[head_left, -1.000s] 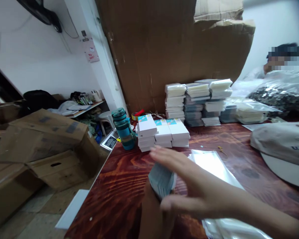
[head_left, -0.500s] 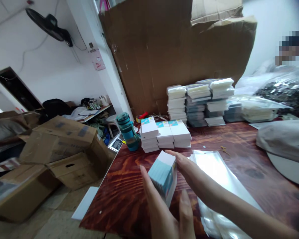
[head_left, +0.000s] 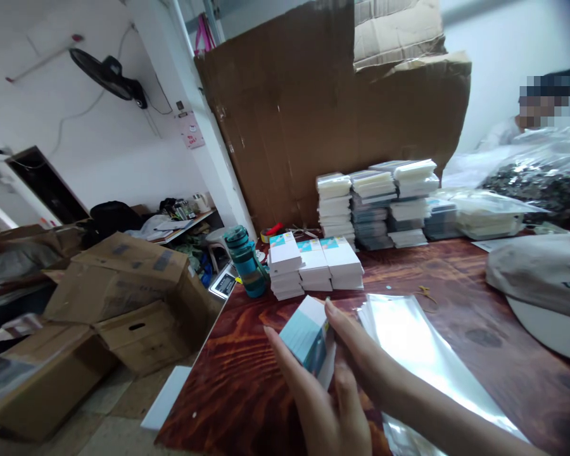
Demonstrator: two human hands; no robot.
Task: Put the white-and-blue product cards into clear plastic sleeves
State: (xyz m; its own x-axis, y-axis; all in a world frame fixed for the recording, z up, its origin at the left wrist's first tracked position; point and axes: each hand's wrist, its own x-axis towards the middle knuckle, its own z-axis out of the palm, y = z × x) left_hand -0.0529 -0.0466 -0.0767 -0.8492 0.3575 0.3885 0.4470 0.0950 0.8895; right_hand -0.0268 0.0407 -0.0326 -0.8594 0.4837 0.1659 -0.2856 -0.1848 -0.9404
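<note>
A small stack of white and teal boxes (head_left: 306, 335) is pressed between both my hands above the reddish wooden table (head_left: 237, 380). My left hand (head_left: 320, 408) cups it from below and from the left. My right hand (head_left: 356, 351) reaches in from the lower right, fingers flat against the stack's right side. Three low piles of the same white boxes (head_left: 315, 263) stand side by side just beyond the held stack. Clear plastic sleeves (head_left: 411, 342) lie flat on the table to the right of my hands.
A teal water bottle (head_left: 246, 261) stands at the table's left edge. Taller piles of packaged items (head_left: 375, 202) lean near a big cardboard sheet (head_left: 313, 114). A beige cap (head_left: 544, 278) lies at right. Cardboard boxes (head_left: 118, 291) sit on the floor at left. A person sits at far right.
My right hand drew back from lying over the stack to pressing its right side. The stack tipped up and showed its teal edge; my view rose and shifted left.
</note>
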